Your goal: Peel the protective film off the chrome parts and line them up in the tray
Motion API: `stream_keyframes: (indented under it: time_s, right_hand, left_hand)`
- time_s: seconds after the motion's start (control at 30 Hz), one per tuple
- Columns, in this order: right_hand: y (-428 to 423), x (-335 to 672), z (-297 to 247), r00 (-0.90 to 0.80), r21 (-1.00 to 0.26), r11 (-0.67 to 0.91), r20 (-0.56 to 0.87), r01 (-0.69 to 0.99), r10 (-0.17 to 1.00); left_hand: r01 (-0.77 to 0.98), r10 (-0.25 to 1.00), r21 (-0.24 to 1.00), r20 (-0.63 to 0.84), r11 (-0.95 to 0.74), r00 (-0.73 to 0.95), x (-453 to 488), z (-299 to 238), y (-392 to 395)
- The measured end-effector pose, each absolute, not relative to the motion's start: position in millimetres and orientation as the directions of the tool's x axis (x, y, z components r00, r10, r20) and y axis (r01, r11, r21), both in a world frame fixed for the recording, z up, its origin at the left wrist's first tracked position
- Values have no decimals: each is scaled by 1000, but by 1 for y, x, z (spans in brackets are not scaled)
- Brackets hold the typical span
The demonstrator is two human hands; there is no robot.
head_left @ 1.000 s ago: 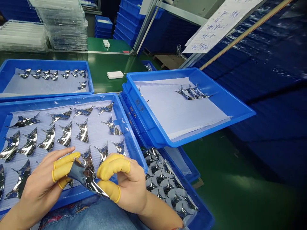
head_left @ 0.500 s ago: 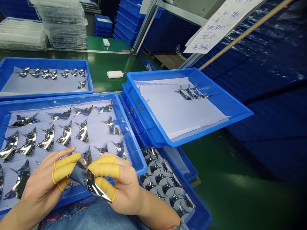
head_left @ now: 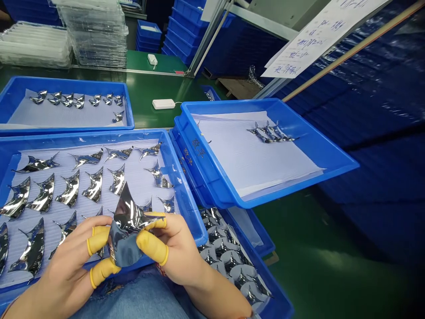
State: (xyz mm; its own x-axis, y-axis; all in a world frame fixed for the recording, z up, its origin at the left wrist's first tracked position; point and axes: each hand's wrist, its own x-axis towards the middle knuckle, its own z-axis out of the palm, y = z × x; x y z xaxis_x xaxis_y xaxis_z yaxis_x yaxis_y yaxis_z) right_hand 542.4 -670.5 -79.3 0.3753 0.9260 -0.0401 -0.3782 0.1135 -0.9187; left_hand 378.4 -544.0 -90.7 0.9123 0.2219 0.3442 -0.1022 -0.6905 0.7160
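A mirror-bright, chrome-like curved part [head_left: 128, 239] with pointed tips is held over the near edge of the blue tray [head_left: 186, 208] in front of me. My right hand [head_left: 171, 248] pinches its right side between thumb and fingers. At the part's left edge, my left hand [head_left: 79, 252] closes on it with thumb below and fingers above. Yellow finger cots [head_left: 154, 246] cover several fingertips of both hands. Rows of similar shiny parts [head_left: 68, 188] lie on white paper in the tray, some hidden behind my hands.
To the right, a stacked blue tray [head_left: 232, 190] carries a small group of parts [head_left: 272, 133]. Below it, another tray [head_left: 279, 297] is filled with parts. A further tray [head_left: 129, 110] stands behind left, near a white box [head_left: 163, 104] with a cable. Clear plastic trays [head_left: 96, 35] are piled behind.
The part has been turned between my hands, so its broad face and an upward point now show. My left thumb has come to its lower edge. The view has shifted slightly.
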Motion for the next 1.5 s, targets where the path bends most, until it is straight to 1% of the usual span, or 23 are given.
stream_keyframes:
  time_s: [0.13, 0.23, 0.3, 0.4, 0.43, 0.6, 0.8, 0.93, 1.13, 1.37, 1.43, 1.5]
  right_hand:
    - [-668, 544, -76, 401, -879, 154, -45, -451, 915]
    - [-666, 544, -75, 401, -842, 175, -53, -511, 914]
    - [-666, 544, -77, 398, -812, 155, -102, -563, 912]
    - [-667, 544, -81, 387, -773, 108, -188, -626, 902]
    - [-667, 544, -82, 384, -764, 94, -209, -638, 899]
    - [-666, 545, -79, 372, -719, 67, -276, -692, 886]
    - [-665, 546, -75, 338, -643, 58, -322, -763, 885]
    - [-663, 547, -77, 312, -617, 47, -330, -786, 891]
    - [-661, 547, -79, 284, -567, 30, -365, -823, 887]
    - [-660, 546, -79, 271, -549, 29, -366, -835, 890]
    - [-660, 546, -81, 245, -522, 23, -361, -853, 900]
    - [-658, 546, -84, 196, -463, 8, -358, -886, 913]
  left_hand:
    - [-67, 307, 759, 340, -648, 889, 380, -87, -549]
    - [-112, 246, 757, 344, -644, 906, 380, -86, -549]
    - [-106, 246, 765, 331, -635, 911, 379, -87, -548]
    - [-44, 319, 798, 290, -602, 902, 377, -89, -549]
    - [-40, 326, 802, 287, -596, 901, 377, -89, -550]
    - [-104, 274, 775, 341, -623, 899, 377, -87, -549]
    - [-112, 262, 782, 335, -613, 905, 379, -86, -549]
    - [-88, 278, 808, 300, -583, 913, 377, -85, -550]
    - [-109, 256, 801, 313, -588, 915, 376, -83, -549]
    - [-103, 278, 843, 287, -528, 917, 376, -81, -550]
    - [-105, 275, 844, 286, -526, 918, 376, -79, -550]
    - [-108, 287, 856, 285, -506, 914, 376, -76, -551]
